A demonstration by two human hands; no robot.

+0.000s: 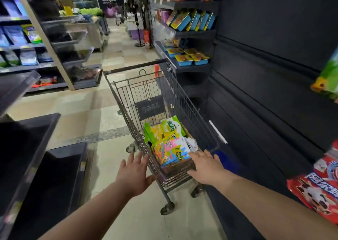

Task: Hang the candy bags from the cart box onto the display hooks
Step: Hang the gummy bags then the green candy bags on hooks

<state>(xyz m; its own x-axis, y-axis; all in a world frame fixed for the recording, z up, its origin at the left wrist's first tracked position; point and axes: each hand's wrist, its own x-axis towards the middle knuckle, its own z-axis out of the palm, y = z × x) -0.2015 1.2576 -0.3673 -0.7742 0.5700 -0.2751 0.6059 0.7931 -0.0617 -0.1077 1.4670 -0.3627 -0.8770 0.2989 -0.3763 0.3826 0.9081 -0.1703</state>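
A grey wire shopping cart (pixel 128 101) stands in the aisle ahead of me. In its near end sits a brown cardboard box (pixel 175 168) holding colourful candy bags (pixel 170 144), green, yellow and pink. My left hand (pixel 135 172) is spread open beside the cart's left wall, near its rim. My right hand (pixel 206 164) reaches over the cart's near right corner, fingers straight, their tips at the edge of the topmost bag. Neither hand holds anything. Red candy bags (pixel 318 185) and a green one (pixel 329 79) hang on the dark display panel at the right edge.
A dark slatted display wall (pixel 265 75) runs along the right, with a white hook or tag (pixel 218 133) sticking out near the cart. Shelves with blue snack trays (pixel 190 57) stand beyond. Dark shelving (pixel 36 148) lines the left. The tiled aisle floor (pixel 109 112) lies between.
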